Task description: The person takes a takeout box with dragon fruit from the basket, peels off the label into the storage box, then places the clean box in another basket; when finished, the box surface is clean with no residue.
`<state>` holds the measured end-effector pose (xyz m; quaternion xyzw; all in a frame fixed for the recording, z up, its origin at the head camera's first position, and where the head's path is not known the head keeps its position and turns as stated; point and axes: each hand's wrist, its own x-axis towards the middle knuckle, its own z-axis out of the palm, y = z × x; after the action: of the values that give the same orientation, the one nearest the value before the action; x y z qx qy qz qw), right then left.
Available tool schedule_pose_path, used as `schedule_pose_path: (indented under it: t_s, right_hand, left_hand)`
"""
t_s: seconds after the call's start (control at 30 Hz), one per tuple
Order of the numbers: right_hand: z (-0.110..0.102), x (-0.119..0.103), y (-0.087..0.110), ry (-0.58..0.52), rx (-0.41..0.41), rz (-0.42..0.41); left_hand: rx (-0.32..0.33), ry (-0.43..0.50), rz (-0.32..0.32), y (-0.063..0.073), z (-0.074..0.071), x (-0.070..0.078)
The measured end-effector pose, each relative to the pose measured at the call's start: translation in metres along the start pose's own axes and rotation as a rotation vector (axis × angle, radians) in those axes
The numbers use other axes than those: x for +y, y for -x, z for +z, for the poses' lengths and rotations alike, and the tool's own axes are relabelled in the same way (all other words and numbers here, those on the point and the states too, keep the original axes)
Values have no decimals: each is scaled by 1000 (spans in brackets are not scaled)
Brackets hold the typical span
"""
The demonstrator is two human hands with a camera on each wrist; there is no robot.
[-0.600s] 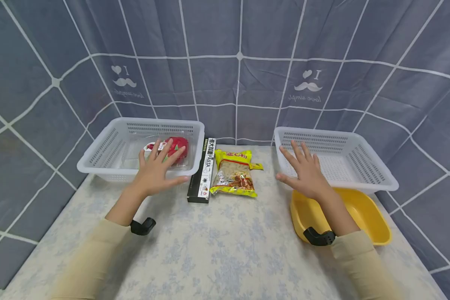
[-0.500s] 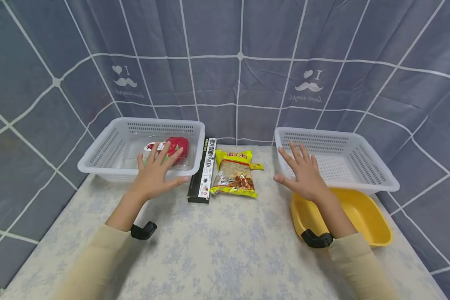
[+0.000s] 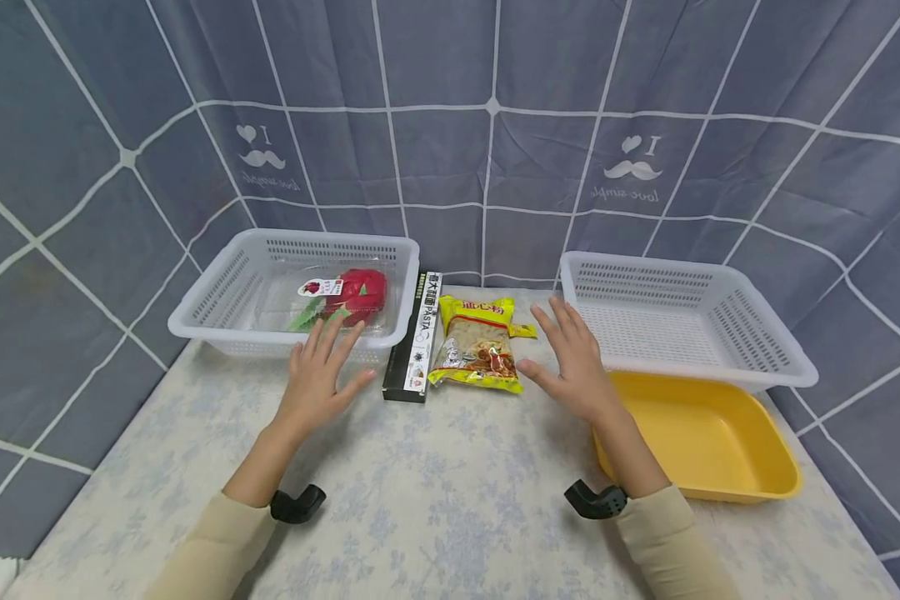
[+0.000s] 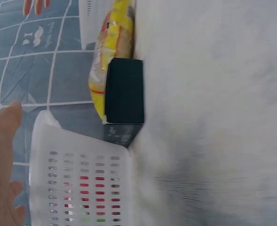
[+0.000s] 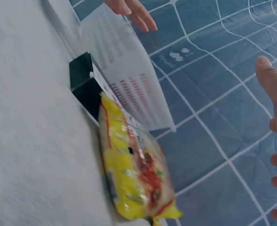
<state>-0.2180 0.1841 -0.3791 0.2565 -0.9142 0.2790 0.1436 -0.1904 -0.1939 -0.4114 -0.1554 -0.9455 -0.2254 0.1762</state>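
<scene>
On a pale, faintly flower-printed tablecloth (image 3: 450, 508), both hands float palm-down with fingers straight and spread, holding nothing. Nearest the left hand (image 3: 321, 382) is a long, flat black pasta box (image 3: 417, 337) of matte card with a white printed strip, lying just beside a white slotted plastic basket (image 3: 217, 287); inside that basket sits a clear, glossy clamshell tray (image 3: 330, 302) with a red item and green leaves. Close by the right hand (image 3: 573, 360) lies a crinkly yellow noodle packet (image 3: 477, 345), pillow-shaped and shiny, just beside the box and seemingly touching it. Further right stand a second white perforated basket (image 3: 757, 350) and a smooth, rounded yellow basin (image 3: 757, 475), partly under the basket's near rim. From the left wrist, the box's plain dark end face (image 4: 124, 89) and the basket's slotted side wall (image 4: 82, 183) show, red glimmering through the slots, which the head view lacks. From the right wrist, the packet's crimped end seam (image 5: 143, 207) is seen edge-on, with the left fingertips (image 5: 138, 16) beyond.
</scene>
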Motion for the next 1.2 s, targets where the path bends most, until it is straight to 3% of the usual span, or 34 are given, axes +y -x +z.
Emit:
schedule_pose_path:
  t_s: [0.13,0.27,0.37,0.53,0.67,0.9,1.03,1.2]
  right_hand:
    - [16,-4,-2,-49,15,-2]
    - [29,-5,-5,-74,9,9]
    - [39,-6,-8,-103,2,17]
    - [53,-7,-13,-174,-2,26]
    - [62,-9,-21,-188,-5,16]
    - [71,-18,-37,-187,-15,-12]
    - [75,-25,-47,-204,-31,-29]
    - [78,-33,-59,-213,-48,-31]
  left_hand:
    - [-3,16,32,8,3,0]
    - [37,32,67,14,7,-2]
    - [113,52,92,18,9,-4]
    - [305,109,115,23,11,-6]
    - [357,157,42,26,12,-7]
    - [303,271,-162,23,11,-11]
    - [318,364,-220,21,12,-12]
    - [381,473,-274,16,19,-10]
